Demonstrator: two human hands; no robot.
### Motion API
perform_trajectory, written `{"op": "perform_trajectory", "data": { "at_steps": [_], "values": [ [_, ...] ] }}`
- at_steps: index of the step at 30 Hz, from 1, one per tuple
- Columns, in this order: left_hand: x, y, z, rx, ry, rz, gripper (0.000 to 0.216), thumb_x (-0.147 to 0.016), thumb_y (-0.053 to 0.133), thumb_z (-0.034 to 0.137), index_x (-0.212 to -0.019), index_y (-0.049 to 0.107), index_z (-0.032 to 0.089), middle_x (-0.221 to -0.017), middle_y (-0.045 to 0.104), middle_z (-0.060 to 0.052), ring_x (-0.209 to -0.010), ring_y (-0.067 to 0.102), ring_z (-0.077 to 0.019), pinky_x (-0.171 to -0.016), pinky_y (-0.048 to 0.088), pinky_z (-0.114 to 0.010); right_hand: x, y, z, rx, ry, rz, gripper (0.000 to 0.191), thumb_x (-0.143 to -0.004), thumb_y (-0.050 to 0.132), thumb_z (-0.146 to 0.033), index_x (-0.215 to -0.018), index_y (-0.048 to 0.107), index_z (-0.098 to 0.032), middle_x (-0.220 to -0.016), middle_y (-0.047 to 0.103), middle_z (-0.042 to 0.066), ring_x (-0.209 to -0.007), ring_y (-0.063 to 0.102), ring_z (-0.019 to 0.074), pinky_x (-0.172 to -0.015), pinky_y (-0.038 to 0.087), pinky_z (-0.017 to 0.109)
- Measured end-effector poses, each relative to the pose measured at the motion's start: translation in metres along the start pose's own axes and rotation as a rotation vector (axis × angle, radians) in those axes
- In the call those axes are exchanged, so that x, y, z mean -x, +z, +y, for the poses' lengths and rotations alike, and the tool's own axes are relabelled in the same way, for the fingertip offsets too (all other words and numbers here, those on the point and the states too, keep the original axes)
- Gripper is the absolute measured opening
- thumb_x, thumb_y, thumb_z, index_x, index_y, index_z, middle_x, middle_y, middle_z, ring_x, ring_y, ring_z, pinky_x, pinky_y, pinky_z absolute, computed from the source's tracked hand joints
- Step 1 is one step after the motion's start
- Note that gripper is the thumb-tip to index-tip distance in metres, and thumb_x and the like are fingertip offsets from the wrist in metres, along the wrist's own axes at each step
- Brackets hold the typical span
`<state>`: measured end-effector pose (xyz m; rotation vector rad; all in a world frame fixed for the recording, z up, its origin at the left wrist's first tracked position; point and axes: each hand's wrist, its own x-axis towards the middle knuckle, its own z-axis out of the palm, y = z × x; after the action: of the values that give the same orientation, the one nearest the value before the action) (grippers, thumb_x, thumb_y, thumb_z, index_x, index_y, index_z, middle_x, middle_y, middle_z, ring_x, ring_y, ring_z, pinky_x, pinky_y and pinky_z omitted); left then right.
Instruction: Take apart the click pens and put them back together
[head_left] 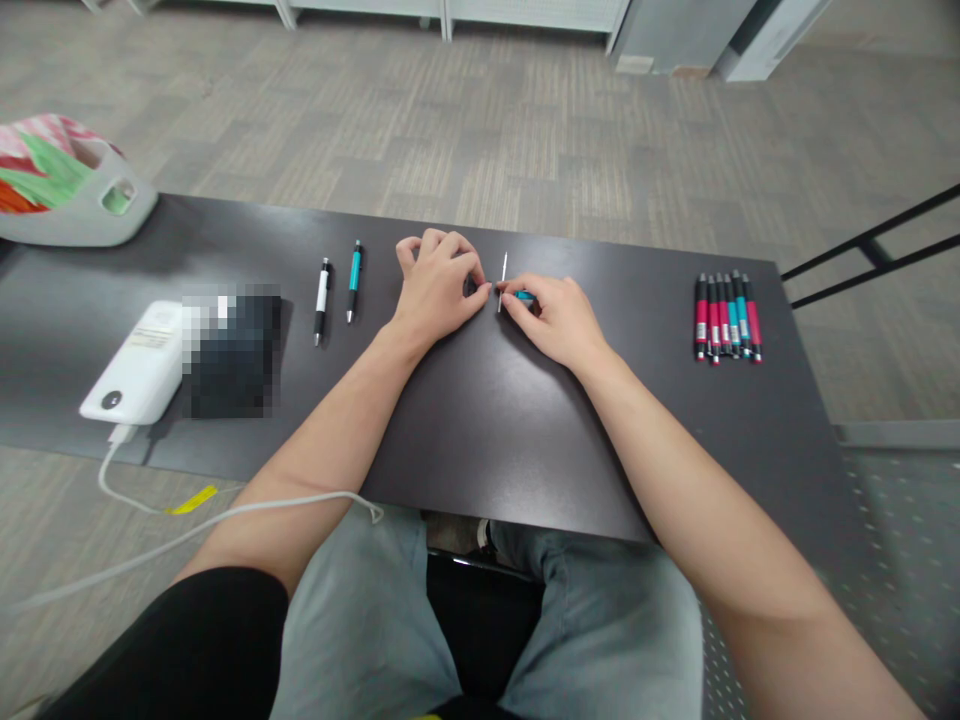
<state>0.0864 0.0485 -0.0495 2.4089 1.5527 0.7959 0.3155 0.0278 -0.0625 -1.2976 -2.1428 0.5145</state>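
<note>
My left hand (pixel 441 287) is over the middle of the dark table, its thumb and forefinger closed near a small black spot; what they hold, if anything, is hidden. Opposite it, my right hand (pixel 553 318) is closed around a turquoise pen barrel (pixel 524 295), mostly covered by the fingers. A thin silvery pen refill (pixel 504 268) runs lengthwise past the right fingertips; whether they grip it or only touch it, I cannot tell. Left of my hands lie a turquoise pen (pixel 355 280) and a white pen (pixel 322 300), both with black grips.
Several red and turquoise pens (pixel 727 317) lie in a row on the table's right side. To the left are a white power bank (pixel 140 362) with a cable (pixel 247 512) crossing my left forearm, a pixelated dark object (pixel 234 365), and a pale basket (pixel 112 222) with colourful contents.
</note>
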Motion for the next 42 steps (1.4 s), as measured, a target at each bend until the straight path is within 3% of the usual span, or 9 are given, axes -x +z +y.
{"op": "perform_trajectory", "data": {
  "at_steps": [4, 8, 12, 15, 21, 32, 38, 42],
  "values": [
    [0.0, 0.002, -0.001, 0.024, 0.015, 0.003, 0.008, -0.105, 0.079, 0.033, -0.102, 0.086, 0.03, -0.136, 0.078, -0.013, -0.142, 0.058, -0.0469, -0.126, 0.03, -0.079, 0.0, -0.001, -0.001, -0.009, -0.005, -0.023, 0.02, -0.116, 0.065, -0.044, -0.11, 0.079, -0.032, -0.123, 0.091, 0.004, -0.104, 0.079, 0.033, -0.105, 0.053, 0.053],
    [-0.001, -0.002, 0.002, 0.023, -0.005, -0.013, 0.01, -0.106, 0.078, 0.037, -0.11, 0.084, 0.03, -0.136, 0.077, -0.013, -0.142, 0.057, -0.0463, -0.126, 0.03, -0.075, 0.001, -0.002, -0.002, -0.049, -0.004, 0.013, 0.02, -0.117, 0.064, -0.044, -0.112, 0.079, -0.032, -0.131, 0.09, 0.005, -0.11, 0.08, 0.0337, -0.107, 0.052, 0.053],
    [-0.001, -0.011, -0.004, 0.03, -0.008, -0.073, 0.037, -0.101, 0.085, 0.042, -0.136, 0.079, 0.03, -0.146, 0.074, -0.013, -0.146, 0.056, -0.047, -0.125, 0.031, -0.069, 0.0, -0.001, 0.001, -0.043, 0.01, 0.054, 0.014, -0.113, 0.069, -0.04, -0.105, 0.076, -0.031, -0.138, 0.088, 0.008, -0.121, 0.08, 0.037, -0.105, 0.054, 0.053],
    [-0.001, -0.016, -0.017, 0.037, 0.011, -0.139, 0.052, -0.095, 0.089, 0.04, -0.144, 0.076, 0.03, -0.151, 0.074, -0.013, -0.147, 0.056, -0.0471, -0.125, 0.032, -0.066, 0.001, 0.0, 0.003, -0.039, -0.004, 0.068, 0.009, -0.107, 0.074, -0.034, -0.099, 0.073, -0.029, -0.138, 0.087, 0.009, -0.125, 0.081, 0.0386, -0.106, 0.054, 0.053],
    [-0.003, -0.017, -0.036, 0.102, 0.013, -0.212, 0.046, -0.098, 0.086, 0.04, -0.143, 0.078, 0.032, -0.151, 0.077, -0.01, -0.144, 0.061, -0.0422, -0.124, 0.037, -0.062, 0.001, 0.001, 0.004, -0.038, -0.004, 0.019, 0.013, -0.104, 0.078, -0.033, -0.096, 0.069, -0.03, -0.141, 0.087, 0.008, -0.128, 0.08, 0.0389, -0.108, 0.051, 0.056],
    [-0.006, -0.014, -0.039, 0.129, 0.013, -0.213, 0.046, -0.098, 0.086, 0.036, -0.144, 0.079, 0.033, -0.151, 0.08, -0.009, -0.143, 0.065, -0.041, -0.123, 0.041, -0.06, -0.001, 0.001, 0.003, -0.061, -0.024, -0.021, 0.012, -0.107, 0.074, -0.034, -0.099, 0.067, -0.03, -0.142, 0.085, 0.009, -0.134, 0.076, 0.0384, -0.108, 0.055, 0.056],
    [-0.006, -0.016, -0.036, 0.138, 0.018, -0.184, 0.059, -0.096, 0.091, 0.043, -0.151, 0.074, 0.032, -0.155, 0.074, -0.011, -0.134, 0.07, -0.0379, -0.121, 0.044, -0.057, -0.005, 0.003, 0.01, -0.137, -0.001, 0.172, 0.012, -0.111, 0.068, -0.042, -0.113, 0.07, -0.031, -0.131, 0.076, 0.013, -0.131, 0.07, 0.0356, -0.118, 0.057, 0.055],
    [-0.007, -0.013, -0.033, 0.127, 0.01, -0.124, 0.046, -0.106, 0.08, 0.051, -0.147, 0.074, 0.031, -0.15, 0.076, -0.011, -0.136, 0.068, -0.0376, -0.121, 0.044, -0.056, -0.006, 0.001, 0.017, -0.174, 0.072, 0.24, 0.032, -0.122, 0.05, -0.052, -0.119, 0.077, -0.035, -0.129, 0.072, 0.012, -0.132, 0.068, 0.0338, -0.12, 0.057, 0.055]
  ]
}}
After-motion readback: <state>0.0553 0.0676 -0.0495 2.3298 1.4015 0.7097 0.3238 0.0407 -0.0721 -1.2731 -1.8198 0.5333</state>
